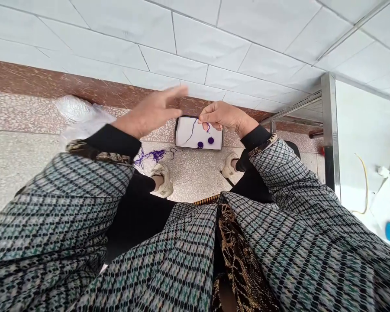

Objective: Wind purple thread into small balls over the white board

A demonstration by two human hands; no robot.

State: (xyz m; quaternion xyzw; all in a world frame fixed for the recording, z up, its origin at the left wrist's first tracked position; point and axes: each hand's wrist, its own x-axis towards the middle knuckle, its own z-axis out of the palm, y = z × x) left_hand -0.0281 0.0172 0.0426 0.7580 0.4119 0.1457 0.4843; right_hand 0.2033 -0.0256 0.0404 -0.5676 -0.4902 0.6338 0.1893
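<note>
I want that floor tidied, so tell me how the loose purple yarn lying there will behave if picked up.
The purple yarn will probably flop, since its strands lie in loose curls. It should feel light, being thin and loosely heaped. It may tangle, as strands overlap.

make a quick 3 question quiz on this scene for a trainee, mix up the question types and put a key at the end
1. How many round purple pieces lie in the tray?

2. True or false: the left hand is clenched in a fist.

3. What does the right hand pinch?
A) a shoe
B) yarn
C) the bag

Key
1. Two.
2. False; the left hand is open, with its fingers extended.
3. B.
</note>
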